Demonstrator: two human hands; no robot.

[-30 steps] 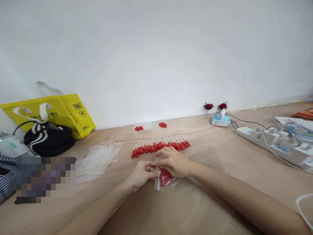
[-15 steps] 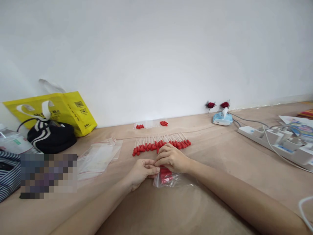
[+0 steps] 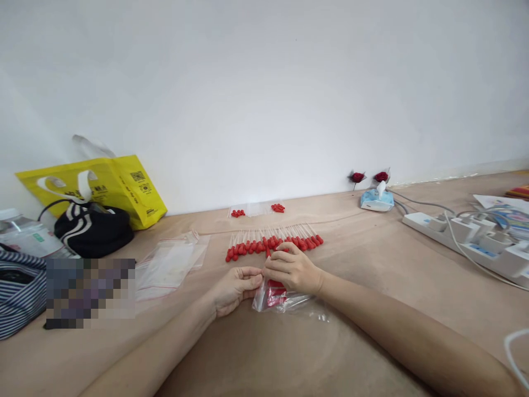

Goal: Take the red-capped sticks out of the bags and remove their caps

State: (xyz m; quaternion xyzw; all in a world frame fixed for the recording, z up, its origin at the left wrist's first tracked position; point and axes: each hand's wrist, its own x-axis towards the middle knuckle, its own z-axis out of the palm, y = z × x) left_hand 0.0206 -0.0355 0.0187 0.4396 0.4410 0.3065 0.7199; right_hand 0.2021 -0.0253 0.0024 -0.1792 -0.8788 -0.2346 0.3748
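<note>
My left hand (image 3: 236, 288) is closed in a pinch at the left edge of a small clear plastic bag (image 3: 258, 300). Red material (image 3: 276, 298) shows through the film. Over the bag's upper part lies my right hand (image 3: 294, 268), its fingers curled and their tips close to the left fingertips. Whatever sits under the right fingers is hidden. Just beyond both hands, a row of thin pale sticks with red tips (image 3: 252, 247) lies on the table, tips towards me.
Flat zip bags (image 3: 165, 270) lie to the left, near a black pouch (image 3: 97, 231) and a yellow bag (image 3: 144, 204). Small red pieces (image 3: 238, 213) rest on clear film by the wall. On the right are a tissue pack (image 3: 377, 200) and a power strip (image 3: 421, 225) with cables.
Both hands keep their hold at the bag. My left hand has shifted slightly left, and the bag's lower edge has moved a little left. The whole view has turned slightly.
</note>
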